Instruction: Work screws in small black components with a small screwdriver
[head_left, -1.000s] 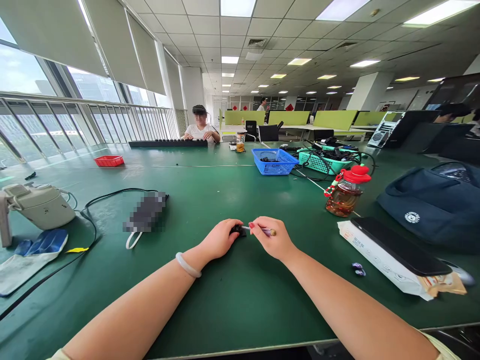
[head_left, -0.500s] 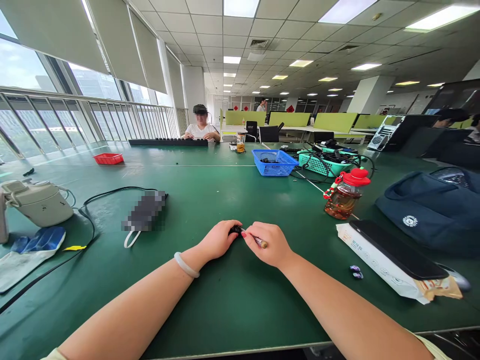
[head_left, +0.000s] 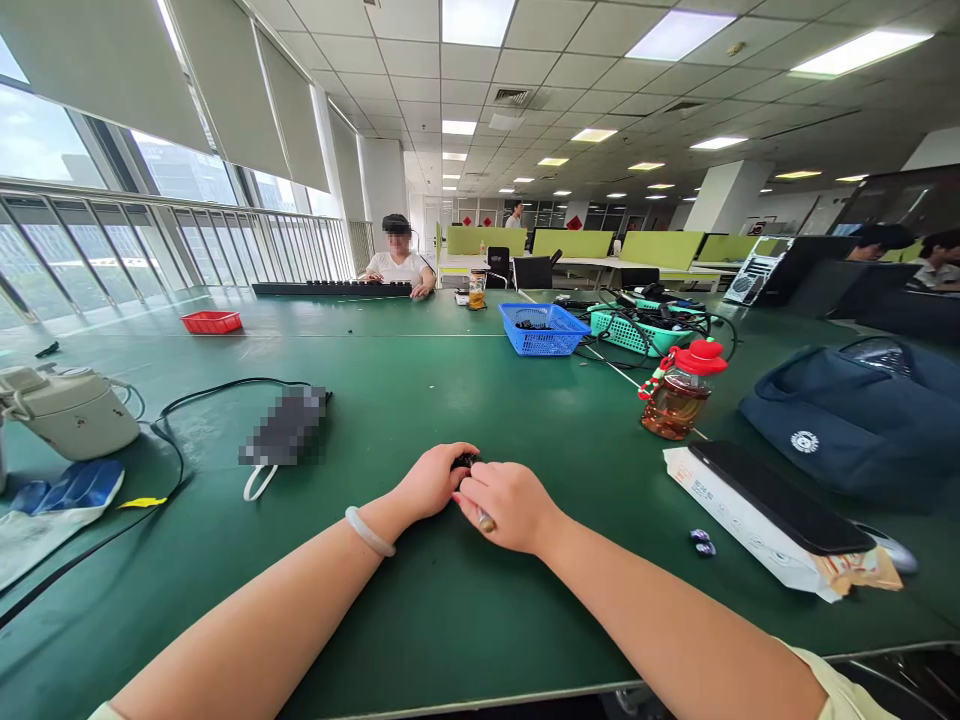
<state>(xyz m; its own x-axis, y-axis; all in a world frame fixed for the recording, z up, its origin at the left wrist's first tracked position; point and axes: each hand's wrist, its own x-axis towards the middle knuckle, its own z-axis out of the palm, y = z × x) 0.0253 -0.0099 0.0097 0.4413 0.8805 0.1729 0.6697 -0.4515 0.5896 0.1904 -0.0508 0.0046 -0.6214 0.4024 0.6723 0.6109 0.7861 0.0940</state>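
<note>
In the head view, my left hand (head_left: 433,482) is closed around a small black part (head_left: 466,461), which is mostly covered by fingers. Right against it, my right hand (head_left: 511,508) grips a slim hand tool (head_left: 486,522) with a yellowish-brown handle end. That end points back towards me, while the tool's tip is hidden behind my fingers. Both hands rest low over the green table (head_left: 420,620), and their fingertips meet at the black part.
A pixelated dark device (head_left: 289,428) with a cable lies left. Blue (head_left: 544,330) and teal (head_left: 637,330) baskets stand farther off. On the right are a red-lidded bottle (head_left: 679,400), a phone (head_left: 780,500) on a white packet and a navy bag (head_left: 855,425). A person (head_left: 397,262) sits opposite.
My right hand has moved left, closer onto the left hand. The tool has swung from pointing right to pointing more towards me. The left hand keeps its grip on the black part.
</note>
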